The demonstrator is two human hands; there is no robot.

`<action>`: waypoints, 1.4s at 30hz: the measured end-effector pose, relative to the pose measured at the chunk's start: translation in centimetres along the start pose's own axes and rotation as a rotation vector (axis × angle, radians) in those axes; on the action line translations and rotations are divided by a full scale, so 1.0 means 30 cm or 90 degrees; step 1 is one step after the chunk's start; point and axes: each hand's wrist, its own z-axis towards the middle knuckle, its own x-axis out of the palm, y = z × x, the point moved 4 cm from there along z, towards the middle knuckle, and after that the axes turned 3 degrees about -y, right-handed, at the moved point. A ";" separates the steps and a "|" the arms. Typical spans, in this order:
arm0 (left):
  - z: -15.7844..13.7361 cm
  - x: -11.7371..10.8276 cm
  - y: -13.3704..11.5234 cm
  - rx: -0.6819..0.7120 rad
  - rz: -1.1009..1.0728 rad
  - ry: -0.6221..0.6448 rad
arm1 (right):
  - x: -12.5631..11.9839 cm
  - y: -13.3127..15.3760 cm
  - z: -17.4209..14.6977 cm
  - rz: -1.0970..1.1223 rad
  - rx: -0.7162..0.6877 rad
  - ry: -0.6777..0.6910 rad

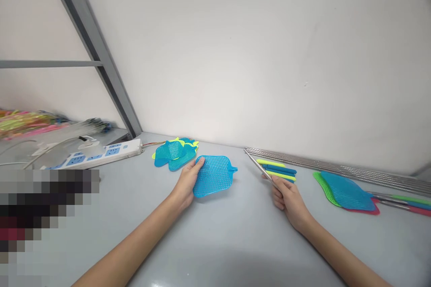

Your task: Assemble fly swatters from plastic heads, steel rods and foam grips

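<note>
My left hand (188,184) grips a blue perforated fly swatter head (213,176) by its edge, thumb on top, with the head's short socket pointing right. In my right hand (286,199) is a thin metal rod (257,163), slanting up and left toward the wall. The rod's tip and the socket are apart. Just behind my right hand lie several yellow and blue handle sleeves (279,171). A pile of blue and yellow swatter heads (175,153) rests beyond my left hand.
Along the wall lies a bundle of metal rods (336,168). At the right are swatters with rods and coloured handles (350,193). A white power strip (104,154) with plugs and cables sits at the left, near a grey metal frame (101,54) and bagged colourful items (30,123).
</note>
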 end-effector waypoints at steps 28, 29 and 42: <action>0.001 0.016 0.069 0.116 0.087 0.002 | -0.029 0.000 0.008 0.198 -0.055 -0.073; 0.000 0.018 0.071 0.116 0.085 0.004 | -0.029 0.001 0.007 0.203 -0.054 -0.071; -0.003 0.033 0.079 0.030 -0.025 0.040 | -0.054 0.001 0.024 0.290 -0.020 -0.082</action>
